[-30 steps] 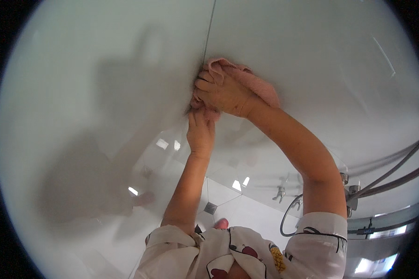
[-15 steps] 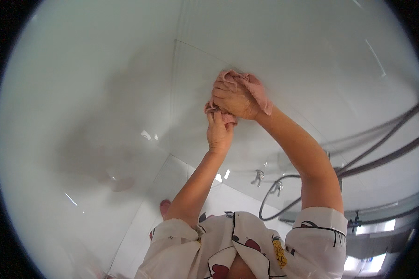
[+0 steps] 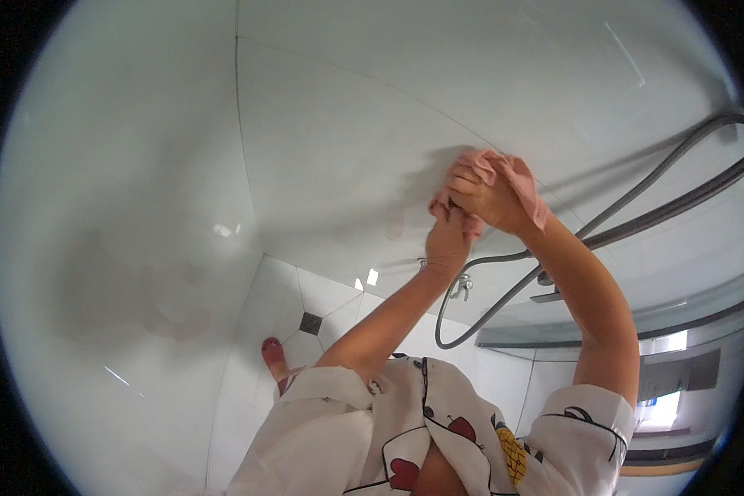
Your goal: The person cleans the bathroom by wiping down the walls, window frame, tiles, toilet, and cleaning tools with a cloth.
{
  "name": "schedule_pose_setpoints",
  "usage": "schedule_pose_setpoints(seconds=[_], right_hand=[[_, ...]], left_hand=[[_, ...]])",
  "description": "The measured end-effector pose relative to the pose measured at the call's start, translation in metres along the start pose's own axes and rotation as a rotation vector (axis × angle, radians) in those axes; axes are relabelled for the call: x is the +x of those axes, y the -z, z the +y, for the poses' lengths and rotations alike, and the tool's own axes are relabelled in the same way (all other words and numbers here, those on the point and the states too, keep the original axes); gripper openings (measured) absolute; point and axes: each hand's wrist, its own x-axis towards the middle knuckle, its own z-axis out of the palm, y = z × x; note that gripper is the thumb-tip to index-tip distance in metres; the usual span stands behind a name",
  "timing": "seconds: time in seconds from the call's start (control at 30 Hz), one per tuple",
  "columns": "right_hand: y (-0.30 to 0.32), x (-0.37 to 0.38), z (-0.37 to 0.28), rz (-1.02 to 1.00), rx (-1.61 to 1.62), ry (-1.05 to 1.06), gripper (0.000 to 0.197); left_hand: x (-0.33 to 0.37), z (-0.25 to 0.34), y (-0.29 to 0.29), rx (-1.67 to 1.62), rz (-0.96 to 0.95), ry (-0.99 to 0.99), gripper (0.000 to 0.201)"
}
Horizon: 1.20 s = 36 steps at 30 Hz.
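A pink cloth (image 3: 522, 183) is bunched up against the glossy pale wall (image 3: 347, 140). My right hand (image 3: 489, 201) presses over it with bent fingers, and one end of the cloth drapes across the back of that wrist. Just below and to the left, my left hand (image 3: 449, 241) grips a lower fold of the same cloth. The two hands nearly touch. Part of the cloth is hidden under the fingers, and a thin tile joint runs close to its upper edge.
Grey hoses (image 3: 645, 211) loop from the right behind my right forearm. A small chrome valve (image 3: 463, 287) sits on the wall below my hands. Lower left are a dark square floor drain (image 3: 310, 322) and a red slipper (image 3: 271, 354) on my foot. A curved glass edge (image 3: 546, 337) lies right.
Both hands have slid the cloth rightward along the wall, away from the corner and closer to the hoses. The view has shifted too, bringing the floor drain into sight.
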Motion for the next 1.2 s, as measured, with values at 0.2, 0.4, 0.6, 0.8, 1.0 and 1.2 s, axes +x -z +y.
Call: schedule_pose_setpoints(seconds=[0.2,0.4,0.6,0.8,1.0,1.2], right_hand=[[0.012,-0.017,0.003,-0.147,-0.039,-0.07,0.009],[-0.02,0.001,0.012,-0.066,-0.059,0.202,0.02],[-0.091,0.124,-0.035,-0.057,-0.097,0.26,0.032],[-0.169,0.242,-0.087,0.034,0.674,0.195,0.02],[-0.205,0.305,-0.159,0.161,0.718,0.13,0.017],[-0.375,0.2,-0.168,0.087,1.627,-0.234,0.017]], left_hand=[[-0.003,0.011,-0.027,-0.068,-0.095,-0.147,0.039],[0.001,-0.03,0.014,0.123,0.161,-0.29,0.03],[0.041,-0.102,0.148,0.22,0.363,-0.082,0.034],[0.082,-0.218,0.233,0.301,0.502,0.087,0.048],[0.078,-0.346,0.304,0.122,0.653,0.198,0.052],[0.068,-0.329,0.156,0.164,0.344,0.244,0.048]])
